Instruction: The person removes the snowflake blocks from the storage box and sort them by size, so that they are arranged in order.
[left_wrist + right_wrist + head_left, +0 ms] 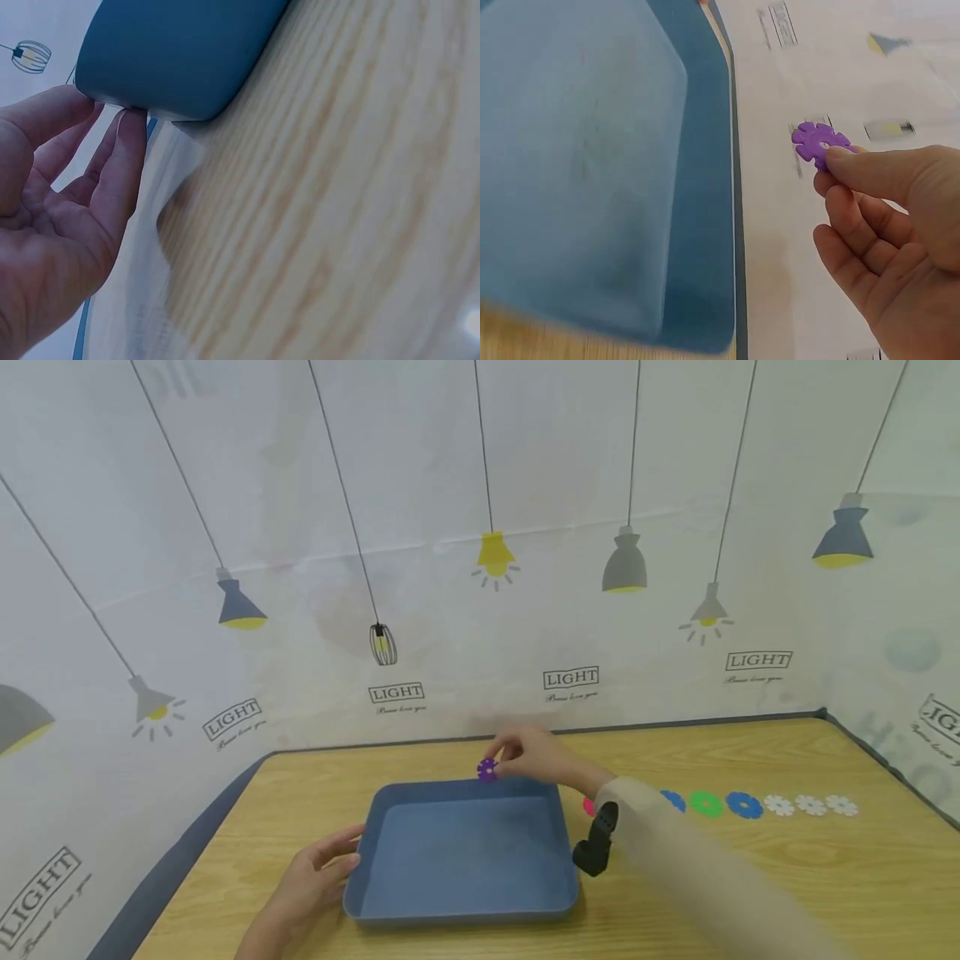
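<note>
A blue rectangular tray (461, 914) lies on the wooden table. My left hand (315, 872) rests its fingertips against the outside of the tray's left wall; in the left wrist view the fingers (129, 142) meet the wall's edge. Over the tray's far rim, my right hand (536, 756) pinches a purple notched plastic disc (487, 769), a snowflake-shaped building piece, between thumb and index finger. The right wrist view shows this purple disc (817, 141) held by its edge, with the other fingers loosely curled below.
Right of the tray, more snowflake discs lie in a row: a pink one (589, 807) partly behind my sleeve, a green one (707, 803), a blue one (744, 805) and several white ones (810, 805). A wall cloth printed with lamps (495, 556) hangs behind the table (750, 893).
</note>
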{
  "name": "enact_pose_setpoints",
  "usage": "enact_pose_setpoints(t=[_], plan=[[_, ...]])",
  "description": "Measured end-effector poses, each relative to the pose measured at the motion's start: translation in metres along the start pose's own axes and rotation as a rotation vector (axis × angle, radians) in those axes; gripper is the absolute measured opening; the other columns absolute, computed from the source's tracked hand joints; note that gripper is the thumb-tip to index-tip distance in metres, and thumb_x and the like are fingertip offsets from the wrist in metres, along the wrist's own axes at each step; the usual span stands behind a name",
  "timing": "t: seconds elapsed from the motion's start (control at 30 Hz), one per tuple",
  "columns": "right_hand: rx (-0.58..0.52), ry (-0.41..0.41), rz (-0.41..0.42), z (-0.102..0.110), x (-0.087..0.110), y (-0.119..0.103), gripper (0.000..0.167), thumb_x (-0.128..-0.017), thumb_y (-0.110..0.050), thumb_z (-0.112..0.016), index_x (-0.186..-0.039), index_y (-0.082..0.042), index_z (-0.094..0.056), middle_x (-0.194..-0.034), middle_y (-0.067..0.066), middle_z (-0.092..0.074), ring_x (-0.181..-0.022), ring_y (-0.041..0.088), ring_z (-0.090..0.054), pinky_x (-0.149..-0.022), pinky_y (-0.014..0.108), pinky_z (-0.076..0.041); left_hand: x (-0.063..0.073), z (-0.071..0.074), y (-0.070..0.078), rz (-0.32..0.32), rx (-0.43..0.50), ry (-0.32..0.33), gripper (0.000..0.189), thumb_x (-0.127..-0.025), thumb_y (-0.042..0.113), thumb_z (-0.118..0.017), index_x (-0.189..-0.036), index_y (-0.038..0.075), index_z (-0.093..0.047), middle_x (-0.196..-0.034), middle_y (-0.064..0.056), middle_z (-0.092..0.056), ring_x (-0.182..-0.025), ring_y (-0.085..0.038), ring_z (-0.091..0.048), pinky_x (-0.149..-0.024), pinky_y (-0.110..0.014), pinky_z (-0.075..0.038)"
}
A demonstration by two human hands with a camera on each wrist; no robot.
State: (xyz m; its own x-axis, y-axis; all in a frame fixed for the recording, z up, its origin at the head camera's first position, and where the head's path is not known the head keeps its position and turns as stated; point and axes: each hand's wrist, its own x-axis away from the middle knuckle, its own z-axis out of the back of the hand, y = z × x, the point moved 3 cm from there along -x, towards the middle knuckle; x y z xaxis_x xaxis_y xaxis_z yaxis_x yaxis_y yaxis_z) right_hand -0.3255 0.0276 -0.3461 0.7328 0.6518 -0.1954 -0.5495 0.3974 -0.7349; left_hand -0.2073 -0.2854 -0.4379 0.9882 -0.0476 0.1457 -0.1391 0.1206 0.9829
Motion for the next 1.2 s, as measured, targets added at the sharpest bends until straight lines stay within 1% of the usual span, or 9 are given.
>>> enact_pose_setpoints(t=[0.13,0.3,0.47,0.7,0.9,1.0,1.1,1.13,1.2], plan=[[0.021,0.057,0.003,0.026,0.021,0.020,0.016,-0.082,-0.004,-0.067,-0.098,-0.004,-0.068,-0.078,0.002,-0.062,-0.069,0.014,-0.057,-0.061,0.027,-0.050,0.001,0.000,0.000,0.005,-0.004,0.000,0.053,-0.090,0.013,-0.059,-0.137,-0.001,-0.038,-0.127,-0.022,-0.044,-0.103,-0.023,-0.055,-0.083,-0.041,-0.050],[0.021,0.122,-0.062,0.056,0.053,0.050,0.017,-0.083,-0.003,-0.065,-0.099,0.000,-0.066,-0.075,0.005,-0.062,-0.067,0.020,-0.056,-0.057,0.027,-0.047,0.000,-0.001,-0.001,0.001,-0.001,-0.008,0.053,-0.090,0.013,-0.059,-0.137,-0.001,-0.038,-0.127,-0.022,-0.045,-0.103,-0.023,-0.055,-0.083,-0.040,-0.050],[0.035,0.187,-0.144,0.082,0.092,0.081,0.019,-0.084,-0.007,-0.065,-0.101,0.003,-0.064,-0.076,0.011,-0.062,-0.067,0.025,-0.055,-0.054,0.027,-0.046,0.000,-0.001,-0.001,-0.015,0.005,-0.029,0.054,-0.090,0.013,-0.058,-0.137,-0.002,-0.036,-0.128,-0.023,-0.043,-0.103,-0.022,-0.054,-0.084,-0.039,-0.050],[0.066,0.304,-0.260,0.115,0.157,0.123,0.026,-0.088,-0.012,-0.062,-0.108,0.004,-0.061,-0.083,0.014,-0.062,-0.074,0.025,-0.058,-0.060,0.035,-0.050,0.001,0.000,-0.001,-0.014,0.003,-0.026,0.055,-0.091,0.015,-0.059,-0.138,-0.002,-0.035,-0.129,-0.024,-0.043,-0.103,-0.022,-0.056,-0.083,-0.038,-0.050],[0.152,0.394,-0.355,0.141,0.210,0.150,0.034,-0.090,-0.017,-0.060,-0.113,0.008,-0.057,-0.086,0.015,-0.064,-0.072,0.021,-0.059,-0.055,0.030,-0.048,0.001,0.000,-0.003,0.004,0.000,-0.004,0.056,-0.090,0.015,-0.060,-0.138,-0.001,-0.036,-0.127,-0.023,-0.045,-0.103,-0.023,-0.056,-0.084,-0.039,-0.050],[0.231,0.454,-0.391,0.154,0.233,0.162,0.036,-0.090,-0.018,-0.059,-0.113,0.009,-0.057,-0.085,0.017,-0.065,-0.067,0.015,-0.058,-0.050,0.028,-0.044,0.000,0.000,-0.005,0.012,-0.011,0.010,0.055,-0.089,0.016,-0.061,-0.137,0.000,-0.038,-0.127,-0.022,-0.046,-0.103,-0.024,-0.056,-0.084,-0.040,-0.050],[0.273,0.510,-0.434,0.166,0.255,0.173,0.038,-0.091,-0.020,-0.058,-0.114,0.011,-0.056,-0.084,0.019,-0.065,-0.064,0.010,-0.056,-0.048,0.027,-0.043,0.000,0.000,-0.005,0.013,-0.017,0.012,0.055,-0.089,0.016,-0.060,-0.137,0.000,-0.038,-0.127,-0.022,-0.045,-0.104,-0.024,-0.056,-0.084,-0.040,-0.050],[0.286,0.533,-0.452,0.169,0.261,0.177,0.039,-0.091,-0.020,-0.058,-0.113,0.011,-0.055,-0.084,0.021,-0.064,-0.063,0.009,-0.055,-0.048,0.027,-0.044,0.000,0.000,-0.004,0.009,-0.016,0.008,0.055,-0.090,0.016,-0.060,-0.137,0.000,-0.038,-0.128,-0.023,-0.045,-0.104,-0.024,-0.056,-0.084,-0.041,-0.050],[0.294,0.580,-0.504,0.173,0.274,0.185,0.040,-0.091,-0.020,-0.057,-0.113,0.013,-0.054,-0.086,0.026,-0.062,-0.067,0.019,-0.058,-0.049,0.031,-0.046,0.000,0.000,-0.004,0.006,-0.011,-0.001,0.055,-0.090,0.016,-0.059,-0.138,0.000,-0.037,-0.129,-0.023,-0.044,-0.104,-0.024,-0.056,-0.084,-0.040,-0.050]])
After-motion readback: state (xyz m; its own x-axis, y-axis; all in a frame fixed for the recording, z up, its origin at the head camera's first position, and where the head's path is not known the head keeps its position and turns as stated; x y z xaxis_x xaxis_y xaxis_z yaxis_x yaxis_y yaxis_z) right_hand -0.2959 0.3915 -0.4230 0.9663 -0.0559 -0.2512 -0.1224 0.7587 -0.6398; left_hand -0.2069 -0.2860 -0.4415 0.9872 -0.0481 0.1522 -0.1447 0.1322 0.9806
